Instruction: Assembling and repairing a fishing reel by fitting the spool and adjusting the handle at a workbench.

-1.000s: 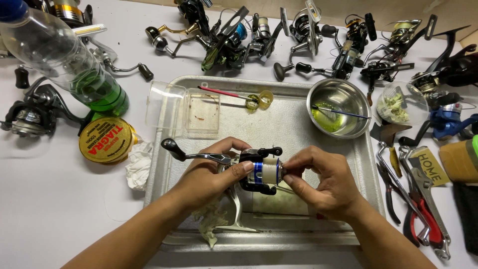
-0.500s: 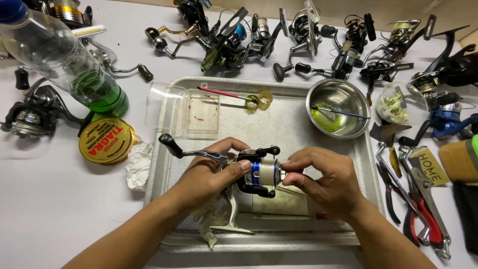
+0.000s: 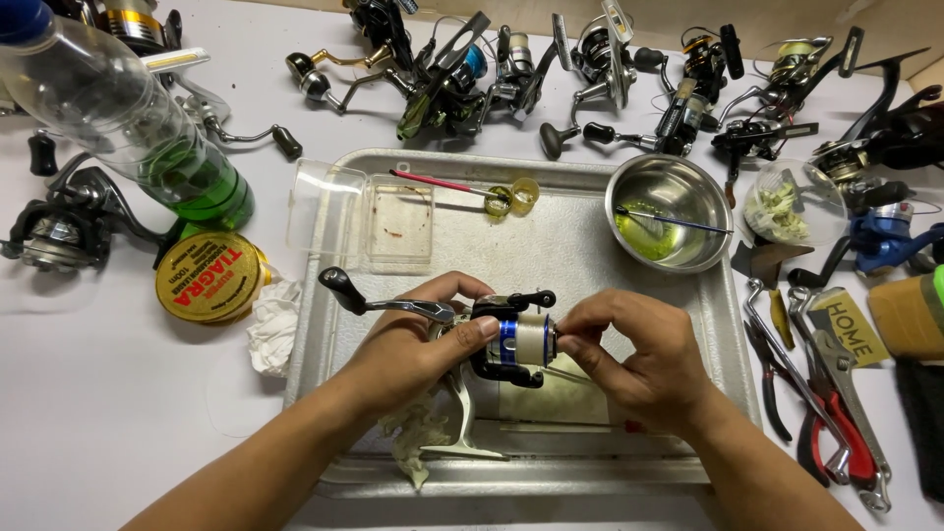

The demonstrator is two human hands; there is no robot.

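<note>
A spinning fishing reel [image 3: 511,339] with a silver and blue spool and a black bail is held over a metal tray [image 3: 560,211]. My left hand [image 3: 408,344] is wrapped around the reel body; its crank handle with a black knob [image 3: 334,285] sticks out to the left. My right hand [image 3: 634,354] pinches the front end of the spool with fingertips. The reel's foot points down toward a stained rag [image 3: 418,438] on the tray.
On the tray lie a clear plastic box [image 3: 359,221], a steel bowl [image 3: 669,211] with green grease and a brush, and a small yellow cap [image 3: 516,195]. Several reels line the table's far edge. A bottle [image 3: 128,118], line spool [image 3: 202,277] sit left; pliers [image 3: 826,403] right.
The reel has been turned slightly in my hands, and my right fingers have shifted onto the spool's front end. The crank handle has moved a little.
</note>
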